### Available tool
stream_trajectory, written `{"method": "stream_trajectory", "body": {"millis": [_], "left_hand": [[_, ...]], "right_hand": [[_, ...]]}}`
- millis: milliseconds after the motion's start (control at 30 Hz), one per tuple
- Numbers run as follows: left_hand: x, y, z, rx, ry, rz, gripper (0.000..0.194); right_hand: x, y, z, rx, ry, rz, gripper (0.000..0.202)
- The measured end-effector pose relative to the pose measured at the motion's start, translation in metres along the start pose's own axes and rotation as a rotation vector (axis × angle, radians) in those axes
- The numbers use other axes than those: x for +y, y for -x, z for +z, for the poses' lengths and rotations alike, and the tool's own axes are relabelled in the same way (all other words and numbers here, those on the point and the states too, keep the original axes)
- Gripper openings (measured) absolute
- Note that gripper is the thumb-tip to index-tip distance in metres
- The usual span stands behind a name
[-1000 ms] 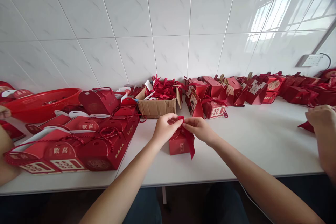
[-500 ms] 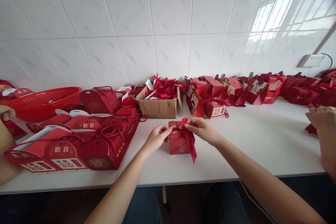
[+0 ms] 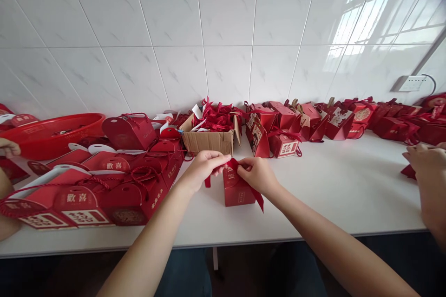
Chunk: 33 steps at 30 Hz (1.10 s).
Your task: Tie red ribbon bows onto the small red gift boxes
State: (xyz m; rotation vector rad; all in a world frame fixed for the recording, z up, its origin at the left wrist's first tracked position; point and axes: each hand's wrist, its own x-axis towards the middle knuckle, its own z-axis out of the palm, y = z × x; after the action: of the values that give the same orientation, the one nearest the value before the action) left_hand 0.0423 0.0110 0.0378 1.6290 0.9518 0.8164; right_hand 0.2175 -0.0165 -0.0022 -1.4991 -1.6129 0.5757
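A small red gift box [image 3: 239,193] with gold lettering stands upright on the white table in front of me. At its top, a red ribbon [image 3: 258,198] runs across, one tail hanging down the right side and another end dangling left of the box. My left hand [image 3: 208,167] pinches the ribbon between thumb and forefinger at the box's upper left. Close beside it, my right hand [image 3: 257,174] is closed on the ribbon over the top right of the box. My fingers hide the crossing of the ribbon.
Left stand several red boxes [image 3: 87,195] with cord handles and a red plastic basin [image 3: 62,125]. Behind my box is a cardboard carton [image 3: 209,141] of red ribbons. Tied gift boxes [image 3: 285,145] line the tiled wall. Other people's hands show at the left edge and right [image 3: 427,160].
My left hand has risen from the box's side and now pinches a ribbon end. My right hand has shifted slightly lower and closed over the ribbon at the box top.
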Motion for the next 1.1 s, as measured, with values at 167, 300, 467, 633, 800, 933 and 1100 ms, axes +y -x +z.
{"method": "stream_trajectory", "body": {"millis": [167,300,467,633,800,933,1100], "left_hand": [[0.024,-0.017,0.009,-0.077,0.115,0.052,0.034],[0.030,-0.037,0.025,-0.055,0.205,0.033,0.029],[0.026,-0.052,0.037,-0.036,0.179,0.013,0.031],[0.000,-0.037,0.022,0.130,0.055,0.119,0.032],[-0.031,-0.016,0.015,0.132,-0.098,0.199,0.027],[-0.045,-0.015,0.023,0.162,-0.117,0.277,0.021],[-0.052,-0.018,0.030,0.195,-0.086,0.318,0.020]], "right_hand": [[-0.001,0.005,0.002,-0.029,0.063,-0.143,0.019],[0.000,0.008,0.000,-0.048,0.072,-0.230,0.018],[0.006,0.007,0.002,-0.036,0.042,-0.237,0.033],[0.014,0.005,0.002,-0.069,-0.059,-0.219,0.034],[0.014,0.004,-0.001,-0.099,-0.150,-0.218,0.035],[0.014,0.004,0.000,-0.083,-0.210,-0.201,0.032],[0.018,0.003,0.005,-0.046,-0.315,-0.162,0.022]]}}
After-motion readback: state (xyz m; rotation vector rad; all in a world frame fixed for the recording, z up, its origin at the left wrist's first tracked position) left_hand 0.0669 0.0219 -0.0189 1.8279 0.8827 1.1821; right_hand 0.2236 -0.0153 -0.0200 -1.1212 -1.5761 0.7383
